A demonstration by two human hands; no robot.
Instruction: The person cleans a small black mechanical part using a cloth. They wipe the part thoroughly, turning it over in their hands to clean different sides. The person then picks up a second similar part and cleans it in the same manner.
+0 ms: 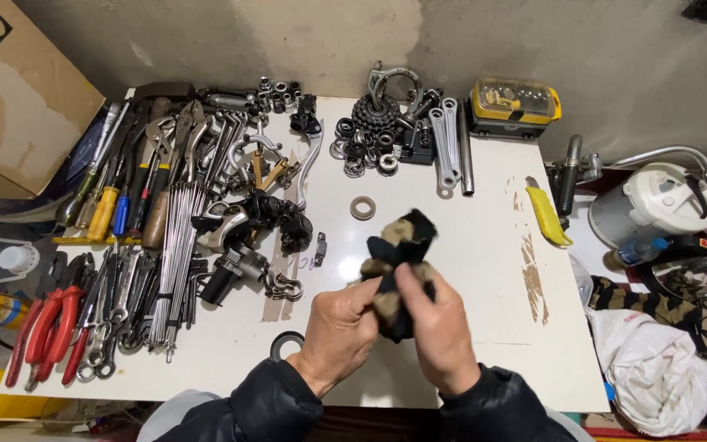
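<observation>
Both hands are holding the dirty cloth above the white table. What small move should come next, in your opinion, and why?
Probably keep rubbing inside the rag a little more. The left hand and right hand both squeeze it above the white table, and whatever may be inside is hidden, so setting it down seems early.

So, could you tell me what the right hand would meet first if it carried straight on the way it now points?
The right hand points up and left across the table, gripping the dirty rag. Past the rag, the small tan ring looks first in line, though depth is hard to judge.
</observation>
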